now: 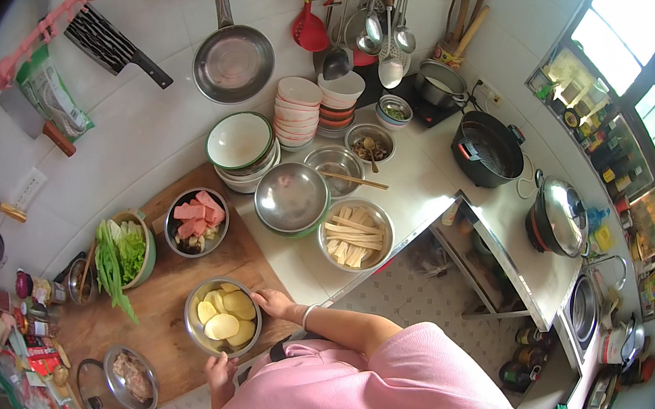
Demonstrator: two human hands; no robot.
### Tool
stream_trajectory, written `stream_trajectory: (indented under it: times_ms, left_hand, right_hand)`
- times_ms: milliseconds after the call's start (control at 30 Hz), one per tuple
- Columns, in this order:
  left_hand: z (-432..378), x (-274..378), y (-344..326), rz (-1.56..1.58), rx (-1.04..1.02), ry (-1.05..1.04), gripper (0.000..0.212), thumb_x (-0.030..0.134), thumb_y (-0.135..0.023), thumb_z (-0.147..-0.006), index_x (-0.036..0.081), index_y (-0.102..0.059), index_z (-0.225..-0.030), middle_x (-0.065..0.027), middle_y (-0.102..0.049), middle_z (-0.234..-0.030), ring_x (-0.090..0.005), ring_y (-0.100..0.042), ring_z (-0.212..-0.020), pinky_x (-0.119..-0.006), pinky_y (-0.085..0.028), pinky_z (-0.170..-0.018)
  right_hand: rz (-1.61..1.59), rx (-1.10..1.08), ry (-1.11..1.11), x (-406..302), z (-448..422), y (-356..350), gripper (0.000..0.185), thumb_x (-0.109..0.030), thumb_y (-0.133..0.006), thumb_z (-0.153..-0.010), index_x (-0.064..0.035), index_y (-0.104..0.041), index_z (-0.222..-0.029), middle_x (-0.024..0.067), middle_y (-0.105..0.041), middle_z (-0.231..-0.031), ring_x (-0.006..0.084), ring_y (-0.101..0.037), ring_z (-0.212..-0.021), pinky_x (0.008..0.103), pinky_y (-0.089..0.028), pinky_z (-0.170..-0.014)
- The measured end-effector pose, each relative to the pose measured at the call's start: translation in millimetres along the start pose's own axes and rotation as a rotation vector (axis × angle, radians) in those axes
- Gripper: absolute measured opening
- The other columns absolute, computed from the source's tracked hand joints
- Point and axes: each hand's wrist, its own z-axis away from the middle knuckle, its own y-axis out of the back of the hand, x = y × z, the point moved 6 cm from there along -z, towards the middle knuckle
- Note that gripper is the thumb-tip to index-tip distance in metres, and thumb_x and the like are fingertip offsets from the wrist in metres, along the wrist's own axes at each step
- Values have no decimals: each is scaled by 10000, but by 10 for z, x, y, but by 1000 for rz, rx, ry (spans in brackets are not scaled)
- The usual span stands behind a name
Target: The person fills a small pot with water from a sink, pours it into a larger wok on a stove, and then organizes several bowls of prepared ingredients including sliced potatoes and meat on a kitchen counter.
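A steel bowl of sliced potatoes rests at the near edge of the wooden cutting board. My right hand, with a bracelet at the wrist, grips its right rim. At the bowl's lower rim, my left hand holds on with the fingertips; part of that hand is hidden from view. Behind on the board stands a steel bowl with pink meat pieces and chopped bits. Green leafy vegetables fill a green basin to the left. Raw meat lies in another steel bowl at the lower left.
A steel bowl of pale strips stands on the counter beside an upturned-looking steel dish and stacked bowls. Farther right are a black pot and a lidded wok. Cleavers and a frying pan hang on the wall.
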Motion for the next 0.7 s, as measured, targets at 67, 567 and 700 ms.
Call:
stream_trajectory:
  times_ms: [67, 567, 700]
  left_hand:
    - [-9, -12, 6, -12, 0, 14, 186, 146, -554, -807, 65, -465, -948, -49, -545, -786, -170, -581, -645, -236, -412, -472]
    - [-8, -26, 1, -6, 16, 47, 207, 137, -545, -811, 74, -453, -986, -42, -539, -794, -164, -578, -639, -235, -413, -470]
    - [-12, -17, -11, 10, -6, 37, 191, 133, -543, -812, 72, -452, -969, -46, -536, -784, -165, -577, -624, -229, -411, -459]
  right_hand:
    - [39, -51, 43, -21, 5, -12, 471, -426, -353, -860, -24, -539, -1021, 201, -539, -1024, 345, -481, -986, 378, -366, -864]
    - [59, -155, 127, -64, 53, 27, 541, -481, -369, -833, -10, -532, -1043, 205, -525, -1038, 333, -467, -1011, 376, -344, -892]
    - [74, -150, 121, -6, 23, -18, 541, -495, -399, -818, -17, -535, -1031, 200, -528, -1025, 330, -477, -993, 372, -357, -876]
